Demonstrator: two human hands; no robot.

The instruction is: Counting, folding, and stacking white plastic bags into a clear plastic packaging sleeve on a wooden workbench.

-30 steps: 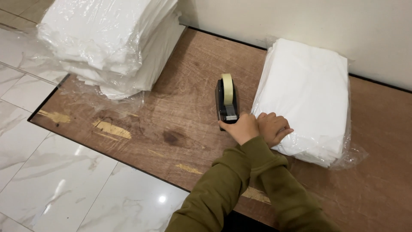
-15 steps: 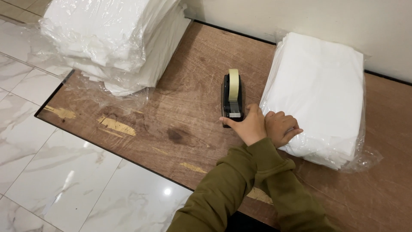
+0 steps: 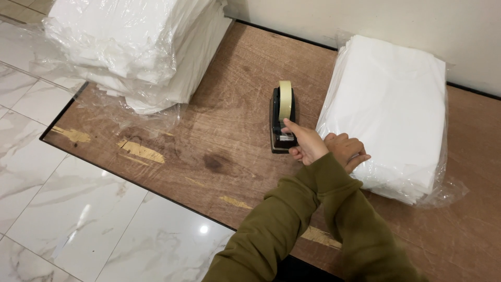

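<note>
While the thumb and fingers of the left hand (image 3: 308, 147) are curled loosely at the near end of a black desktop tape dispenser (image 3: 282, 123), the free end of the tape appears to be touched at the cutter, though whether any tape is actually pinched cannot be told. A roll of pale yellowish tape (image 3: 285, 99) is seated upright in the dispenser, which is set on a scuffed brown wooden board (image 3: 224, 151) about midway between two bundles. Just beside the left hand, the right hand (image 3: 347, 151) is laid with fingers bent against the near left edge of a flat stack of white sheets wrapped in clear plastic (image 3: 391, 104); nothing is clasped in it. Both arms are covered by olive green sleeves (image 3: 292, 219). Well apart, at the far left of the board, a larger heap of white sheets in crumpled clear plastic (image 3: 135, 47) is seen. White marble-patterned floor tiles (image 3: 68, 209) are seen alongside the board, and a cream wall (image 3: 376, 21) behind it.
</note>
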